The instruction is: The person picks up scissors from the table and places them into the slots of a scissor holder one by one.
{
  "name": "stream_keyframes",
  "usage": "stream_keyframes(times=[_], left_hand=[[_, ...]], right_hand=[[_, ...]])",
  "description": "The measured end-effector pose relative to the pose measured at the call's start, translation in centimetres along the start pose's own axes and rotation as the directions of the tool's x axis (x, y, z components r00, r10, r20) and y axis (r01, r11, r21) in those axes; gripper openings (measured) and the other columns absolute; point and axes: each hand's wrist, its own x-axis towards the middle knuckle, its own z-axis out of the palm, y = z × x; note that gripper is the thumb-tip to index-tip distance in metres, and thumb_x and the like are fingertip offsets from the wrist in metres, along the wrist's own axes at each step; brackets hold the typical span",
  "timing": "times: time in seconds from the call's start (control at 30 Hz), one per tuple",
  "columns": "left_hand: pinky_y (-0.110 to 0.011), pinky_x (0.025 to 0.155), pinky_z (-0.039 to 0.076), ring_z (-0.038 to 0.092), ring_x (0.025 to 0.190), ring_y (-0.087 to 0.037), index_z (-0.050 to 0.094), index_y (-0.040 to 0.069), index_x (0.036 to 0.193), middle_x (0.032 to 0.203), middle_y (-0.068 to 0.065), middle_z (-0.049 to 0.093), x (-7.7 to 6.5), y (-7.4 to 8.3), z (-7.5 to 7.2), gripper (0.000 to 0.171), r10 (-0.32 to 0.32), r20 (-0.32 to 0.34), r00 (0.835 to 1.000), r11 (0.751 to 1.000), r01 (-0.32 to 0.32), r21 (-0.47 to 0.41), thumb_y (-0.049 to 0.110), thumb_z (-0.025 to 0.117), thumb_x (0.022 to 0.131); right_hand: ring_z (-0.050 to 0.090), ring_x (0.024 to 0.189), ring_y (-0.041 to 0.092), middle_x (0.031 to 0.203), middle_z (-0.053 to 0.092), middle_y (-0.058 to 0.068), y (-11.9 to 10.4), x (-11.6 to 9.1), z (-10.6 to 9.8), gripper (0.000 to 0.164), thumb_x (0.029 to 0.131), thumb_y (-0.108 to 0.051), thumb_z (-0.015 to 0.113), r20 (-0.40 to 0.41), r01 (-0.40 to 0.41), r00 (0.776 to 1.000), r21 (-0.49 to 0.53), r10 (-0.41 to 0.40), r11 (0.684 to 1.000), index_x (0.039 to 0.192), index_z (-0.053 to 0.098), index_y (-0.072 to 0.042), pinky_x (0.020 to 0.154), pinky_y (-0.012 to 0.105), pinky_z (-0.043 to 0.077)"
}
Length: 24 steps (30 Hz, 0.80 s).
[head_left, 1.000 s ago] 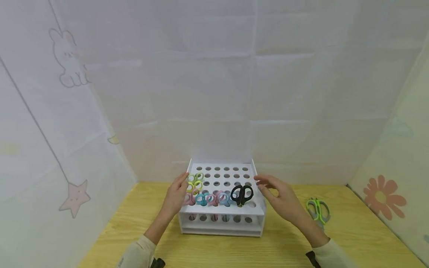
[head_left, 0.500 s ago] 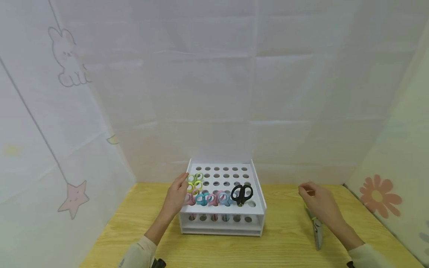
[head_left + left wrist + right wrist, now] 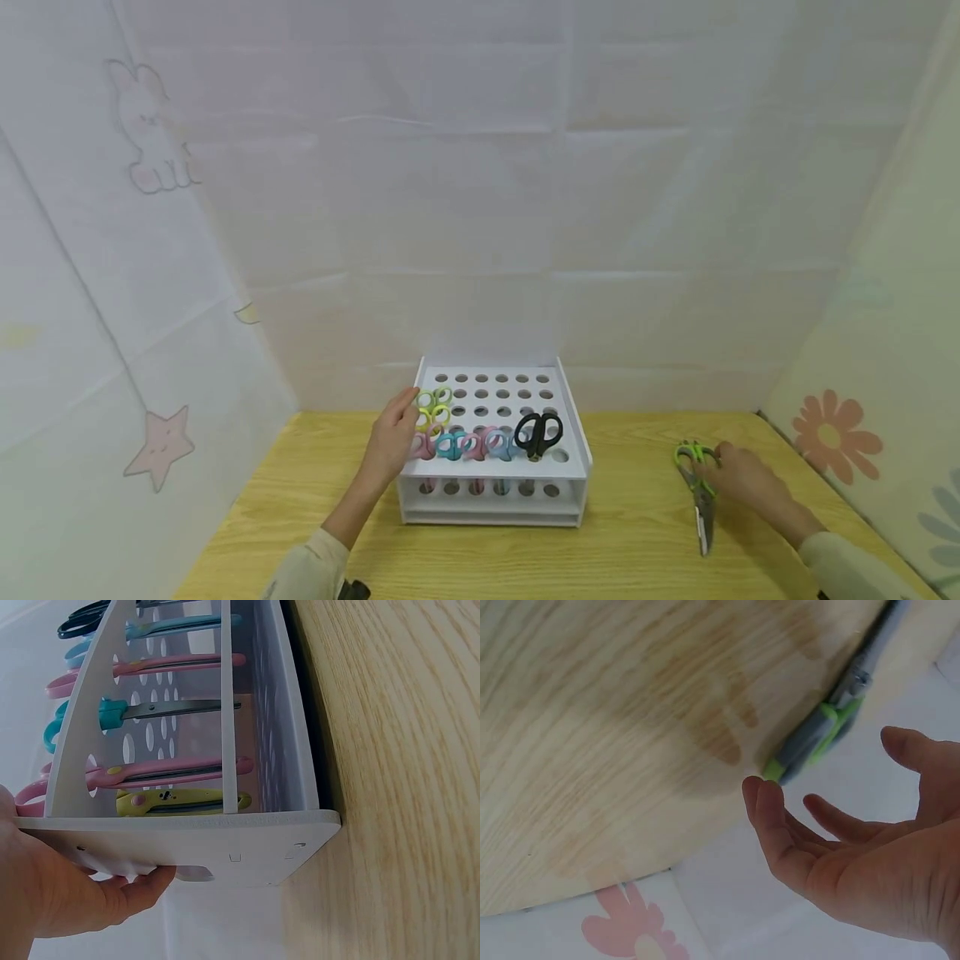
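A white scissors rack (image 3: 491, 470) with rows of round holes stands on the wooden table. My left hand (image 3: 393, 437) grips its left side panel, with curled fingers lying along the outside in the left wrist view. Several small scissors stand in its holes, including a black pair (image 3: 535, 450) at the front right, a teal pair (image 3: 112, 714) and pink ones. To the right lies a larger green-and-grey pair of scissors (image 3: 702, 504), blades toward me. My right hand (image 3: 746, 483) is at its handles; in the right wrist view the fingertips reach the green handle end, thumb apart from them.
The wooden table (image 3: 630, 533) runs between pale fabric walls. A flower print (image 3: 828, 435) marks the right wall, and a star print (image 3: 157, 446) the left. The back wall rises close behind the rack.
My right hand has left the rack's right side and moved right, down to the green-and-grey scissors, whose blades now show more upright in the view. The left hand has stayed on the rack.
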Motion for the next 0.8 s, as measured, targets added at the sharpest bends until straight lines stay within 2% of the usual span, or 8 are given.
stream_keyframes(times=[0.07, 0.13, 0.27, 0.33, 0.53, 0.7, 0.8], left_hand=[[-0.054, 0.118, 0.021, 0.03, 0.146, -0.04, 0.052, -0.001, 0.147, 0.157, -0.018, 0.04, 0.0, 0.0, 0.0, 0.048, 0.005, -0.006, 1.0, 1.0, -0.005, -0.001, 0.021, 0.044, 0.105], [-0.054, 0.118, 0.021, 0.031, 0.146, -0.04, 0.053, 0.0, 0.147, 0.157, -0.018, 0.04, 0.0, -0.1, 0.0, 0.047, 0.003, -0.013, 1.0, 1.0, -0.003, -0.001, 0.02, 0.044, 0.105], [-0.052, 0.119, 0.021, 0.031, 0.146, -0.038, 0.053, 0.002, 0.147, 0.157, -0.016, 0.04, 0.0, -0.2, 0.2, 0.046, -0.006, -0.019, 1.0, 1.0, 0.006, -0.008, 0.02, 0.045, 0.106], [-0.051, 0.119, 0.021, 0.031, 0.146, -0.037, 0.053, 0.003, 0.148, 0.157, -0.016, 0.04, 0.1, -0.3, 0.4, 0.046, -0.004, -0.015, 1.0, 1.0, 0.004, -0.011, 0.021, 0.045, 0.106], [-0.052, 0.118, 0.023, 0.033, 0.146, -0.035, 0.054, 0.003, 0.147, 0.156, -0.014, 0.042, 0.2, 0.1, 0.6, 0.045, -0.005, -0.024, 1.0, 1.0, 0.005, 0.006, 0.02, 0.046, 0.106], [-0.052, 0.118, 0.023, 0.033, 0.145, -0.036, 0.055, 0.003, 0.146, 0.156, -0.014, 0.043, 0.0, 0.3, 0.5, 0.044, -0.01, -0.032, 0.999, 1.0, 0.011, 0.017, 0.019, 0.046, 0.106], [-0.053, 0.118, 0.023, 0.033, 0.145, -0.037, 0.055, 0.002, 0.146, 0.156, -0.015, 0.042, 0.0, 0.4, 0.4, 0.045, -0.01, -0.033, 0.999, 1.0, 0.011, 0.02, 0.019, 0.045, 0.106]], right_hand=[[0.059, 0.078, 0.029, 0.092, 0.062, 0.022, 0.3, 0.6, 0.5, 0.087, 0.102, -0.056, 0.053, 0.019, -0.009, 1.0, -0.008, 0.009, 1.0, 0.121, 0.042, 0.028, 0.064, 0.043, 0.049], [0.059, 0.081, 0.035, 0.096, 0.058, 0.03, 0.6, 1.2, 0.9, 0.093, 0.101, -0.06, 0.051, 0.025, -0.019, 0.999, -0.03, 0.02, 0.999, 0.122, 0.04, 0.029, 0.065, 0.048, 0.05], [0.054, 0.081, 0.041, 0.097, 0.052, 0.037, 1.4, 2.3, 1.5, 0.084, 0.102, -0.055, 0.051, -0.022, -0.015, 1.0, -0.097, 0.012, 0.995, 0.116, 0.043, 0.027, 0.065, 0.052, 0.048], [0.048, 0.076, 0.036, 0.092, 0.049, 0.032, 1.8, 2.7, 1.6, 0.075, 0.102, -0.05, 0.054, -0.03, -0.02, 0.999, -0.099, 0.017, 0.995, 0.112, 0.045, 0.024, 0.062, 0.047, 0.043], [0.045, 0.069, 0.029, 0.084, 0.045, 0.024, 2.5, 3.7, 1.3, 0.065, 0.099, -0.045, 0.059, -0.009, -0.021, 1.0, -0.065, 0.02, 0.998, 0.103, 0.047, 0.019, 0.057, 0.038, 0.04], [0.044, 0.054, 0.016, 0.069, 0.048, 0.01, 2.9, 4.6, 1.5, 0.044, 0.095, -0.039, 0.061, 0.008, -0.011, 1.0, -0.012, 0.011, 1.0, 0.081, 0.051, 0.002, 0.049, 0.027, 0.038], [0.042, 0.049, 0.011, 0.064, 0.049, 0.007, 3.0, 5.0, 1.6, 0.04, 0.092, -0.038, 0.064, 0.009, -0.011, 1.0, 0.018, 0.011, 1.0, 0.075, 0.05, -0.006, 0.046, 0.024, 0.036]])
